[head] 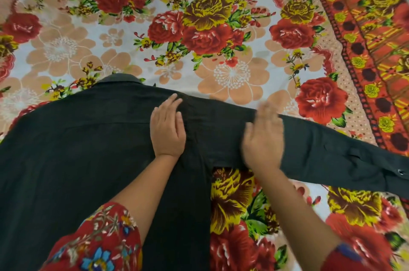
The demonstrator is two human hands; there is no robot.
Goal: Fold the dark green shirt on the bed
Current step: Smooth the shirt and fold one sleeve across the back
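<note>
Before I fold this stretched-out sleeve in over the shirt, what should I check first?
1. Shirt spread flat on the bedsheet: ok.
2. Left hand pressing flat near the shoulder: ok.
3. Right hand touching the sleeve: cannot tell, it is blurred.
4. Sleeve stretched out straight: ok.
5. Smooth near the cuff: not ok, some wrinkles.
6. Collar lying flat: ok.
</note>
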